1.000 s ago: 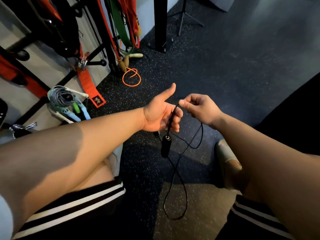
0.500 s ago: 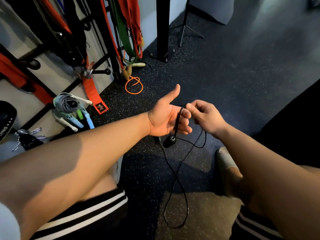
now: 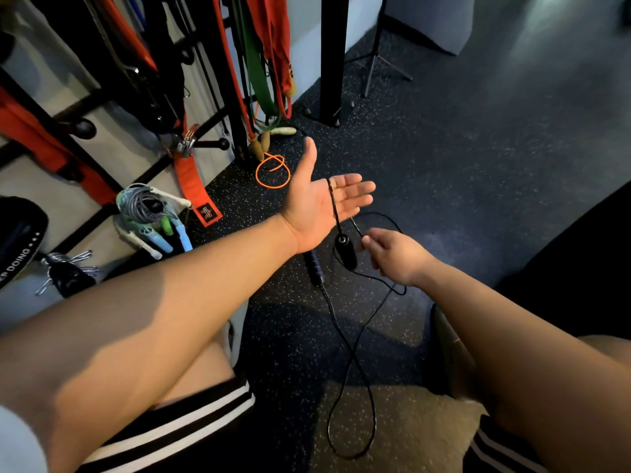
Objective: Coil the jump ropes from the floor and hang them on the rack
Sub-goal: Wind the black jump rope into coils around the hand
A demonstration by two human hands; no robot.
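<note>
Left hand (image 3: 319, 203) opened; rope (image 3: 334, 203) draped across.

A head-worn camera looks forward and down, close over left hand (image 3: 317, 206), right hand (image 3: 397, 259) and floor (image 3: 478, 172).

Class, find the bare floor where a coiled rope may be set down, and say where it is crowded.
Bare: the wide floor right of the black post and tripod. Crowded: the foot of the rack, with hanging bands, the orange rope and a rope bundle; the black jump rope trails across the middle.
</note>
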